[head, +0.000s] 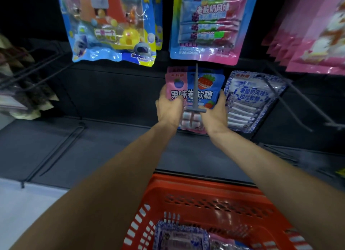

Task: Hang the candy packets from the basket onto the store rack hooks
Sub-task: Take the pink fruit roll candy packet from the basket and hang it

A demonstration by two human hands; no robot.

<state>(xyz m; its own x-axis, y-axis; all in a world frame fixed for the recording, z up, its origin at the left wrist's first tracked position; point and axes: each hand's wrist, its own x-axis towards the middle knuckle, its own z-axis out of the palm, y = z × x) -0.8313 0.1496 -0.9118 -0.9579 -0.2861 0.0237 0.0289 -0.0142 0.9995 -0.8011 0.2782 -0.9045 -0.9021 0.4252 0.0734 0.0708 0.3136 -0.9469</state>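
Pink-and-blue candy packet point(207, 94): upright, print facing out, gripped at its side edges, one like it behind. Grey rack hook point(196, 85) crosses its front, T-tip low. Red basket point(186, 195) below, blue-white patterned packets point(179, 236) lying inside.

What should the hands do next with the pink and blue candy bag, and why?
Probably push the candy bag further back along the grey hook, toward the rack. The left hand and right hand grip its two sides, and the hook's rod runs down across its front, so it looks threaded on but sits near the tip. More packets wait in the red basket.
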